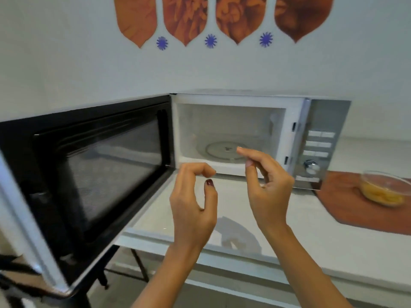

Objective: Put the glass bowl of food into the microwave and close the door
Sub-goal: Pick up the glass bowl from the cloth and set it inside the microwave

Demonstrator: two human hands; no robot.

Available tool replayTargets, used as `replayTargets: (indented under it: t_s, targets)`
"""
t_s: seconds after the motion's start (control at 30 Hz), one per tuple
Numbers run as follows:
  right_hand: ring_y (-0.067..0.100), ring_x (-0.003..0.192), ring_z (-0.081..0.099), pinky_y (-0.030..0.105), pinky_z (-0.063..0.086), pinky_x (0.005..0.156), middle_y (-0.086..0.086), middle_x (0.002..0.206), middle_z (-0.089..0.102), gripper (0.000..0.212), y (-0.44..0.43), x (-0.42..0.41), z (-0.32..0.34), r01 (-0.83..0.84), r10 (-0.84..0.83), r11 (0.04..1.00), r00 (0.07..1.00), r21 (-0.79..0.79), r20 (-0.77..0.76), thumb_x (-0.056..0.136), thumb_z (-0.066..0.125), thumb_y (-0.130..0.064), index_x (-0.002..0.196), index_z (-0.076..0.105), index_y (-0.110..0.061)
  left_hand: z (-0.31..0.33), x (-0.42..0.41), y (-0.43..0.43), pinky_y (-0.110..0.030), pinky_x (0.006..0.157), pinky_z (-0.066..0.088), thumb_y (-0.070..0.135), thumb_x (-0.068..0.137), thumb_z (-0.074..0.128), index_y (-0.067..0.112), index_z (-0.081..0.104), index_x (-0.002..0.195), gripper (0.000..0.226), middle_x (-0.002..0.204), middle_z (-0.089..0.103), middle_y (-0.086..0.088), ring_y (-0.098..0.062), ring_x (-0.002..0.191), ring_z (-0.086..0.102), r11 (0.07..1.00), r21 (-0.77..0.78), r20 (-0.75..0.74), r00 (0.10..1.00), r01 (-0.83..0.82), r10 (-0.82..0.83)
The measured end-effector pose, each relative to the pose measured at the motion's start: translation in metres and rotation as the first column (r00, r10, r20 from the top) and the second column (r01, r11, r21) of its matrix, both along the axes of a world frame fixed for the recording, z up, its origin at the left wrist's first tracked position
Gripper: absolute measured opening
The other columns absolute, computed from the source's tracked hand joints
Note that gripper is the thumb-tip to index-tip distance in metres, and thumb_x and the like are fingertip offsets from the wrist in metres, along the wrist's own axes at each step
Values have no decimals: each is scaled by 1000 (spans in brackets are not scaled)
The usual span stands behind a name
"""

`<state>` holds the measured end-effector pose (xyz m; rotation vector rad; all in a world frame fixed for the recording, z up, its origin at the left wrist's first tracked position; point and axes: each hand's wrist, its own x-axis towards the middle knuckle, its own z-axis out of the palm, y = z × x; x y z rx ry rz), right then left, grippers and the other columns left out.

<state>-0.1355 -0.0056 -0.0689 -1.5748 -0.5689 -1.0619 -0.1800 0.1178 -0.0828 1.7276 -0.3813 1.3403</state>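
The white microwave (295, 112) stands on the counter with its black-framed door (93, 170) swung wide to the left. Inside, the cavity holds only the glass turntable (213, 150). The glass bowl of yellow food (384, 190) sits at the right on an orange mat (355, 207), apart from both hands. My left hand (192, 203) hovers in front of the cavity's lower edge, fingers loosely curled, holding nothing. My right hand (266, 185) hangs beside it, fingers apart and empty, partly covering the cavity's front right.
The white counter (289, 236) runs from the microwave to the right edge. The control panel (318, 150) with buttons and a knob lies between the cavity and the bowl. A dark stand or chair frame (124, 270) sits below the counter edge.
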Motion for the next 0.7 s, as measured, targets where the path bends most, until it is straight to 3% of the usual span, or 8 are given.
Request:
replayTargets:
  t_s: [0.13,0.33,0.47,0.53,0.6,0.7]
  targets:
    - [4,98,65,19,54,87,-9,101,70,26,-50,8,-11,154,-154,988,987,0,-53,91,58,2,104,69,-18,-15,30,-41,-18,82,49,3,86,50,12,56,96,14,93,59,2,-8,91,58,992,-50,-134,984,111,-117]
    - [4,96,65,19,52,85,-4,99,71,25,-128,19,-29,356,-352,934,925,6,-140,89,58,2,103,70,-15,-27,72,-110,-11,83,48,4,89,54,18,57,99,17,98,62,5,-4,94,60,938,-137,-288,893,319,-346]
    - [6,93,62,19,51,85,-6,97,67,31,-179,28,-43,484,-461,874,855,49,-236,87,59,3,103,66,-23,-33,98,-156,-29,87,56,6,92,53,17,62,103,18,100,67,3,-17,96,66,826,-368,-403,727,428,-556]
    - [8,94,62,19,52,85,-3,100,68,33,-208,36,-49,562,-530,826,803,48,-272,84,59,6,105,67,-19,-34,109,-181,-30,90,55,5,92,53,17,62,109,23,107,67,1,-17,101,65,774,-421,-447,635,473,-631]
    - [10,95,61,19,51,85,-4,103,65,35,-235,43,-51,634,-593,772,740,34,-318,82,58,7,107,67,-16,-33,120,-202,-26,87,55,4,92,53,19,61,114,27,115,65,1,-13,103,63,733,-423,-480,554,533,-680]
    - [11,102,59,21,48,90,-5,114,62,47,-278,56,-56,680,-614,734,660,-4,-434,78,59,5,116,64,-23,-35,142,-235,-31,92,54,5,92,56,19,60,121,33,126,61,1,-8,106,61,700,-369,-557,457,611,-693]
